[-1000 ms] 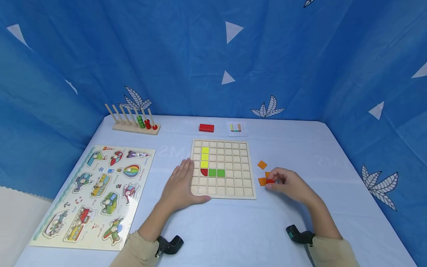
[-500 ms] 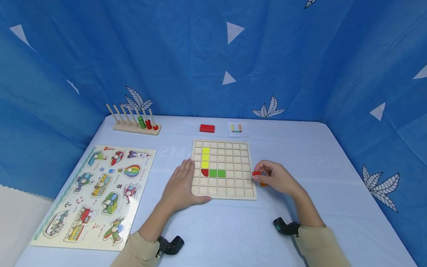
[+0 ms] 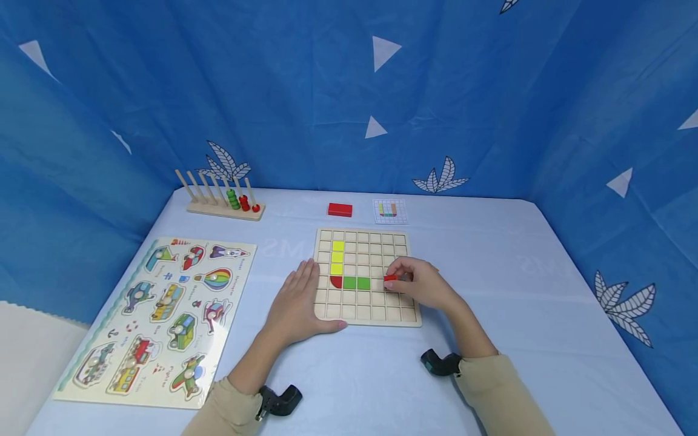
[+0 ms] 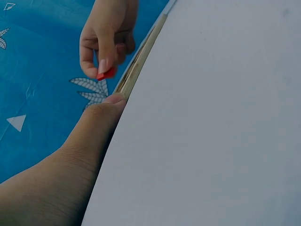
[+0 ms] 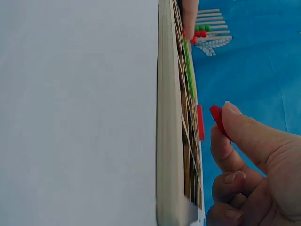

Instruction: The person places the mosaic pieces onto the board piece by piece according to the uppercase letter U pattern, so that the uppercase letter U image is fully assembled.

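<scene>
A square wooden grid board point(image 3: 362, 240) lies mid-table. Yellow squares point(image 3: 337, 257) form a column on it, above a dark red quarter-round tile point(image 3: 336, 283) with green squares point(image 3: 363, 283) to its right. My left hand point(image 3: 294, 303) rests against the board's left side, fingers straight and thumb spread along the front edge. My right hand point(image 3: 422, 284) pinches a small red tile point(image 5: 219, 120) between thumb and forefinger, over the board's right half and just right of the green squares. In the left wrist view the red tile shows above the board's edge. The right hand largely hides the orange tiles.
Behind the board lie a red block point(image 3: 340, 209) and a small pattern card point(image 3: 390, 211). A wooden bead stand point(image 3: 223, 211) is at the back left. The picture puzzle board point(image 3: 163, 315) lies at left. Blue cloth point(image 3: 305, 91) hangs behind the table.
My right hand has lifted the red tile from beside the orange tiles and carried it leftward, over the board. My left hand has stayed at the board's side.
</scene>
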Action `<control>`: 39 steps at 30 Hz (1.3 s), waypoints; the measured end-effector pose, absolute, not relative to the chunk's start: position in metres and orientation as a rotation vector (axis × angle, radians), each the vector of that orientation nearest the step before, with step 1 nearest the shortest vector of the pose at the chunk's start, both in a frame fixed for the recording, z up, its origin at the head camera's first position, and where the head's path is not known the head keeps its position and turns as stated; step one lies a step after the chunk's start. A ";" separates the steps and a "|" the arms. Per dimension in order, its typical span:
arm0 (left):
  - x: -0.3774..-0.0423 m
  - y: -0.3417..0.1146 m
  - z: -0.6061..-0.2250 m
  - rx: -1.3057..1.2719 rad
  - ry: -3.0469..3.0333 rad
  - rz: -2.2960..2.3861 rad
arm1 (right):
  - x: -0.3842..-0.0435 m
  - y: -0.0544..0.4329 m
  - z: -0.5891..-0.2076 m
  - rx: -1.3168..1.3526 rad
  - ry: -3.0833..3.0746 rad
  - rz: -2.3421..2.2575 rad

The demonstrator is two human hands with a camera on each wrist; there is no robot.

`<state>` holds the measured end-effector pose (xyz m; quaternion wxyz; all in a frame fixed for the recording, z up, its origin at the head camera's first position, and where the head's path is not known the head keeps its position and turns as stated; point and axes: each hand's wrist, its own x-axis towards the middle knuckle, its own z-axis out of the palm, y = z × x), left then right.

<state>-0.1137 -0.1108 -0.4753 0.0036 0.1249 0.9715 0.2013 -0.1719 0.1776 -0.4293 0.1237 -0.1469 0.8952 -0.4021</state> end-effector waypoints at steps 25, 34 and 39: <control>-0.115 -0.112 -0.477 0.382 3.030 0.616 | -0.173 0.150 -0.435 -0.413 2.660 -1.090; -0.115 -0.111 -0.478 0.384 3.032 0.608 | -0.174 0.147 -0.439 -0.454 2.722 -1.042; -0.115 -0.111 -0.477 0.389 3.037 0.611 | -0.173 0.147 -0.439 -0.458 2.741 -1.022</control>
